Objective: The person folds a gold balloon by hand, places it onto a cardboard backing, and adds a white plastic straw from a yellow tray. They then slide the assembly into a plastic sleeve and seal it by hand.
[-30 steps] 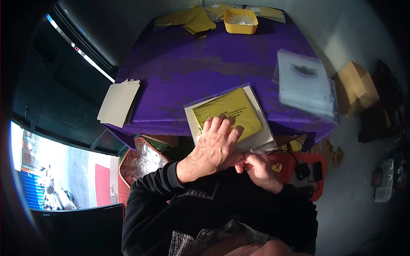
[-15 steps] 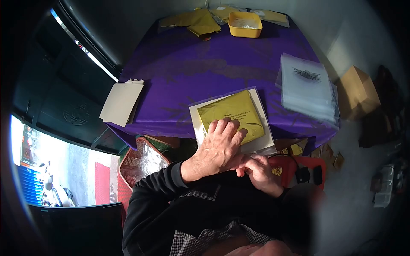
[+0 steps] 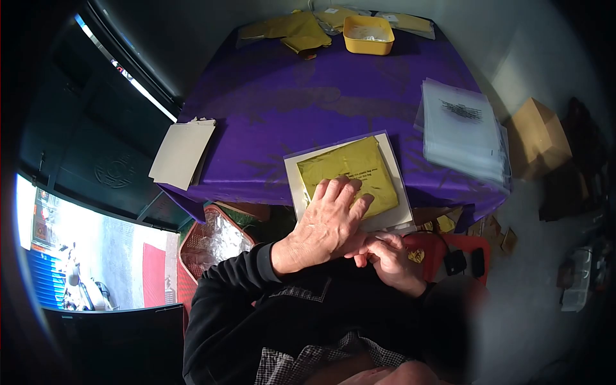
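A gold-yellow packet (image 3: 359, 168) with small dark print lies on a white card (image 3: 296, 186) inside a clear plastic sleeve (image 3: 406, 224), tilted at the front edge of the purple-covered table. My left hand (image 3: 330, 218) rests flat on the packet's lower left part, fingers stretched out and slightly apart. Just right of it, below the sleeve's near edge, my right hand (image 3: 389, 260) has its fingers curled together close to the left palm; what they hold, if anything, is hidden.
On the purple table (image 3: 269, 115) are white cards (image 3: 183, 154) left, clear sleeves (image 3: 462, 131) right, and gold packets (image 3: 289, 29) and a yellow tub (image 3: 368, 37) at the back. A red basket (image 3: 212, 244) and red stool (image 3: 478, 247) stand below; a cardboard box (image 3: 536, 138) is right.
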A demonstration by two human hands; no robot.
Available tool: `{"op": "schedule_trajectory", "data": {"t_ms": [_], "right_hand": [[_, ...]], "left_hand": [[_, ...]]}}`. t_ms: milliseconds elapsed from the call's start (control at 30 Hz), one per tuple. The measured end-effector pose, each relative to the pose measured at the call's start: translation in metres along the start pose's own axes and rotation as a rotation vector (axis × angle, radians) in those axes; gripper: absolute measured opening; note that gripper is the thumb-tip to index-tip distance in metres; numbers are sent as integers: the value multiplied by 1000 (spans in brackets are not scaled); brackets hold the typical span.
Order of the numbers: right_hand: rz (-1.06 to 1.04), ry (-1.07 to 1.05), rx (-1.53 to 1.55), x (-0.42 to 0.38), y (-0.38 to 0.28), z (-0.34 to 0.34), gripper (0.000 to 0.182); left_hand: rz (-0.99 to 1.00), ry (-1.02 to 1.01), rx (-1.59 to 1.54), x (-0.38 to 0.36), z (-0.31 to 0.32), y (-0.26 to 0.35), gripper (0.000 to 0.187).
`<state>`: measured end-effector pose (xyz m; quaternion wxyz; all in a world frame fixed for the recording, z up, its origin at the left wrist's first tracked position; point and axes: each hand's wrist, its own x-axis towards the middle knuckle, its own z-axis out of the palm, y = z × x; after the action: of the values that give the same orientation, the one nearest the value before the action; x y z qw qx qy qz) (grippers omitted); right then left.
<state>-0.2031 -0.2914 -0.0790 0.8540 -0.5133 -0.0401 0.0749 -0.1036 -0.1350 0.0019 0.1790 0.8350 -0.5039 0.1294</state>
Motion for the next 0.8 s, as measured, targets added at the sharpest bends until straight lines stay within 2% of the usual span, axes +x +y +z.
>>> {"op": "schedule_trajectory", "data": {"t_ms": [167, 233, 400, 567, 700, 800], "right_hand": [[15, 15, 59, 2, -1, -1, 32], [112, 83, 117, 2, 1, 2, 31], [62, 62, -24, 3, -5, 5, 31], [107, 53, -92, 6, -9, -1, 35], [25, 95, -66, 7, -10, -1, 35], [24, 72, -108, 7, -10, -3, 33]], "left_hand": [[-50, -24, -15, 6, -2, 1, 66], [6, -42, 99, 10, 1, 1, 67], [4, -6, 126, 14, 12, -4, 67], [14, 26, 80, 16, 12, -9, 70], [-42, 17, -61, 18, -13, -8, 74], [10, -76, -74, 14, -14, -15, 75]]}}
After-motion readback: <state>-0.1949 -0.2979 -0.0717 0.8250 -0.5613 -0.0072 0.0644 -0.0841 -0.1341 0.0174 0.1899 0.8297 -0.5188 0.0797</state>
